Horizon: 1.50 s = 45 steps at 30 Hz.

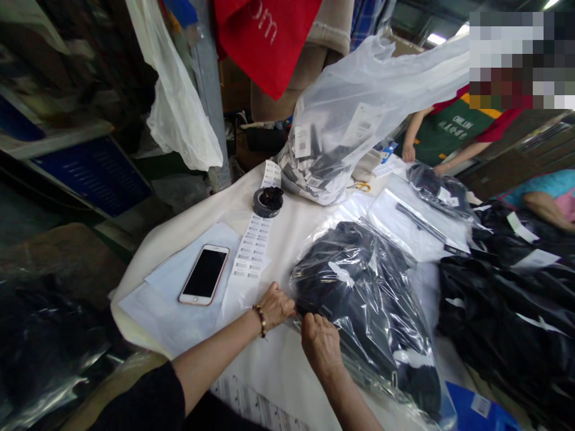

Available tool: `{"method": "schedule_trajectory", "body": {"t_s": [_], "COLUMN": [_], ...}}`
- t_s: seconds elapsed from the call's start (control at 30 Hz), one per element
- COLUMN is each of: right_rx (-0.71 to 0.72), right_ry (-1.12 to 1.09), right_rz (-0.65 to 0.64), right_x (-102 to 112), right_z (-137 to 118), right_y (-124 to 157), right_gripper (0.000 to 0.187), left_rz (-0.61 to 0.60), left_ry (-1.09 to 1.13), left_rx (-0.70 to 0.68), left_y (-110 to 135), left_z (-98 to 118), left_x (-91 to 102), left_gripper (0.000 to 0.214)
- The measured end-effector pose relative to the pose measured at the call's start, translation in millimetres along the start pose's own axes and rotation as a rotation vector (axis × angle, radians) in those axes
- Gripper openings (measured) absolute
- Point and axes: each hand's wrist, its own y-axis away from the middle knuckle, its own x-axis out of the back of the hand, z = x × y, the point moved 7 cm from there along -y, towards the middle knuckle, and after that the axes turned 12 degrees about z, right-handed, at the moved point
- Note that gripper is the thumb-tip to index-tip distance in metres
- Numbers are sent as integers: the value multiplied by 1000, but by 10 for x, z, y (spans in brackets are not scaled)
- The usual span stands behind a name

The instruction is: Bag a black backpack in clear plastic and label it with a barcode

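A black garment (354, 269) lies folded inside a clear plastic bag (390, 359) on the pale-covered table. My left hand (275, 306), with a beaded bracelet at the wrist, has its fingers closed at the bag's near left edge. Right beside it, my right hand (321, 341) is also closed on that edge, knuckles up. The fingertips of both hands are hidden. Left of my hands, a strip of barcode stickers (252, 251) lies on the table, and a white phone (204, 274) rests on sheets of paper (157, 311).
A roll of black tape (267, 202) sits on the sticker strip. Behind it stands a large plastic bag of tags (314, 161), near yellow-handled scissors (360, 186). More black bagged garments (507, 299) are piled at right. Across the table, a co-worker in a green apron (462, 129) handles another bag.
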Motion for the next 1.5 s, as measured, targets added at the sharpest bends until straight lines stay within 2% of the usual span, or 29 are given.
{"method": "schedule_trajectory", "body": {"t_s": [0.23, 0.4, 0.73, 0.97, 1.13, 1.27, 1.5], "right_rx": [-94, -132, 18, 89, 96, 47, -55], "right_ry": [-113, -76, -110, -206, -137, -24, 32], "right_rz": [-34, 42, 172, 147, 171, 225, 297], "right_x": [123, 188, 227, 265, 312, 311, 315], "right_z": [126, 163, 267, 264, 220, 202, 440], "right_y": [29, -8, 4, 57, 80, 71, 61], "right_gripper": [14, 12, 27, 24, 21, 22, 34], "left_rz": [13, 4, -16, -39, -26, -24, -13], "left_ry": [29, 50, 40, 27, 22, 20, 18], "left_rx": [18, 32, 47, 42, 43, 39, 38], "left_y": [-4, -7, 23, 3, 17, 29, 30], "left_z": [-13, -23, -36, -24, -22, -25, -52], "left_x": [-29, -42, -3, 3, 22, 20, 14], "left_gripper": [25, 27, 22, 23, 25, 25, 28]}}
